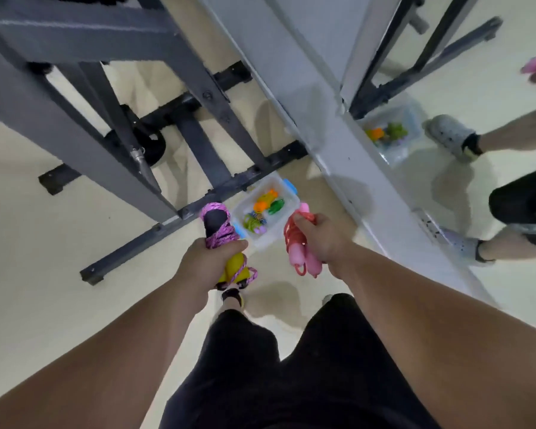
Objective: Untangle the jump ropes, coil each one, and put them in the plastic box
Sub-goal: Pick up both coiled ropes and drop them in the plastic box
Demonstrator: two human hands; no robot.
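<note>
Head view: the left hand (208, 258) grips the purple rope (222, 235), which is wound round its handles. The right hand (322, 239) clutches the pink rope (294, 255), bunched. The box (268, 239) sits on the floor (75, 305) at twelve o'clock from both hands (part-filled with coloured things (262, 209)). Dropped from this height, either bundle may miss or bounce out, and the purple rope's slack loop at six o'clock may unwind.
</note>
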